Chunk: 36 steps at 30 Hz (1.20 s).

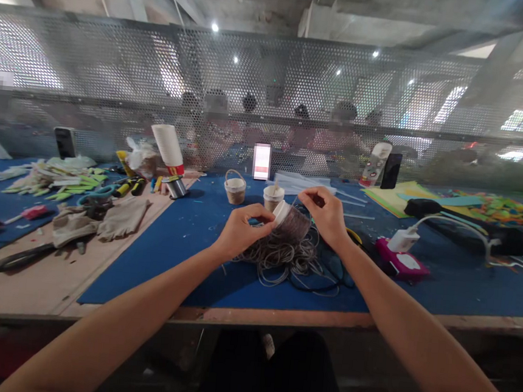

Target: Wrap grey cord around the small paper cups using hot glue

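My left hand [245, 230] grips the white rim of a paper cup [292, 222] whose side is wrapped in brown-grey cord. The cup is tilted, its mouth toward the left. Just right of the cup's base, my right hand [325, 212] is pinched; whatever its fingertips hold is too small to make out. Under the cup lies a tangled heap of grey cord [278, 258] on the blue mat [184, 244]. Behind it stand a cord-wrapped cup with a handle [235, 191] and another wrapped cup [272, 197].
A leaning stack of white cups [167, 145], gloves [123, 217] and a black-handled tool [24, 259] are on the left. To the right are a magenta box [403, 260] with a white plug and coloured sheets [399, 197]. A perforated metal screen [270, 99] rises behind.
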### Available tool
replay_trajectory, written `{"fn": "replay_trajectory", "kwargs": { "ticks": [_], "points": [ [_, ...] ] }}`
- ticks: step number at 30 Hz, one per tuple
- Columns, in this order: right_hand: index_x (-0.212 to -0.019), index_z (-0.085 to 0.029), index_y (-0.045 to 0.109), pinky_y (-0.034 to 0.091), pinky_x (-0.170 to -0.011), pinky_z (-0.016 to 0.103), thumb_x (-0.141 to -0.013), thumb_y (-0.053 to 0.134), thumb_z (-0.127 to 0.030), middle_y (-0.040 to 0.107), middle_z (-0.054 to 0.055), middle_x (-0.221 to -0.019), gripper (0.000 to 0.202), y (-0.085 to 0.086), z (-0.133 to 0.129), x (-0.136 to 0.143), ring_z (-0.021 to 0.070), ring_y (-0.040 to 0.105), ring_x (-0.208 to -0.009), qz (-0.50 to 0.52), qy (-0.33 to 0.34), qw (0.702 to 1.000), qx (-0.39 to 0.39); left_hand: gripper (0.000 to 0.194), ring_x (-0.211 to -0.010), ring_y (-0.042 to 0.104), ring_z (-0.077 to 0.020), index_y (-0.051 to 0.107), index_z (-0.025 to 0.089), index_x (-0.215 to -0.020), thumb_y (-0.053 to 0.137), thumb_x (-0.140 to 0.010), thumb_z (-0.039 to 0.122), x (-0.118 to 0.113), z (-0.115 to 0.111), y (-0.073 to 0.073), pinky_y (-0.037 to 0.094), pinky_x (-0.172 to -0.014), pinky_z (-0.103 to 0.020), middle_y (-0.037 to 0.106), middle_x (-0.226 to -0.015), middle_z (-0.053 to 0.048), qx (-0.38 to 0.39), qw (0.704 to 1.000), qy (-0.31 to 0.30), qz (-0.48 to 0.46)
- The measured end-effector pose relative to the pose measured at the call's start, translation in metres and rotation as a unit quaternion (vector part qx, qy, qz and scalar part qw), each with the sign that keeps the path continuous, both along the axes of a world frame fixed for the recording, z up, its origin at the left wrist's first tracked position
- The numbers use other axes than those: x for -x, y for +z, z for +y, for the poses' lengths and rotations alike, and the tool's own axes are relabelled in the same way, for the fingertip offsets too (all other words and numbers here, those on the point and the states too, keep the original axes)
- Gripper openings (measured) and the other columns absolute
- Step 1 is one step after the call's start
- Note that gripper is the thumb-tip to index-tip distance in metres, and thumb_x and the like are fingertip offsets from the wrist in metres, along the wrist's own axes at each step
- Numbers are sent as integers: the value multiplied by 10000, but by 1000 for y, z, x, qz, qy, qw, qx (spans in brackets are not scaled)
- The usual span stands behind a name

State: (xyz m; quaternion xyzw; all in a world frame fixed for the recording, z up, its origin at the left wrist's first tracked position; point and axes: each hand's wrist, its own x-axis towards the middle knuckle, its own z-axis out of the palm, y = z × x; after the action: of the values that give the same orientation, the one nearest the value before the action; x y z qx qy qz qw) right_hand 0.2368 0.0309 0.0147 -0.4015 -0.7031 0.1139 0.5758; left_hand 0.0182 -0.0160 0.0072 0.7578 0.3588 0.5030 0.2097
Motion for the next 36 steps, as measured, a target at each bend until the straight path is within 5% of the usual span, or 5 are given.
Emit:
{"fn": "replay_trajectory", "kwargs": {
  "ticks": [36],
  "points": [
    [-827, -204, 696, 466, -721, 312, -854, 657, -402, 681, 24, -799, 204, -6, 6, -2, 161, 568, -706, -9, -13, 1000, 24, 76, -779, 618, -156, 714, 167, -785, 683, -796, 236, 0, 1, 1, 510, -756, -302, 693, -787, -38, 42, 999, -3, -30]
  ]
}}
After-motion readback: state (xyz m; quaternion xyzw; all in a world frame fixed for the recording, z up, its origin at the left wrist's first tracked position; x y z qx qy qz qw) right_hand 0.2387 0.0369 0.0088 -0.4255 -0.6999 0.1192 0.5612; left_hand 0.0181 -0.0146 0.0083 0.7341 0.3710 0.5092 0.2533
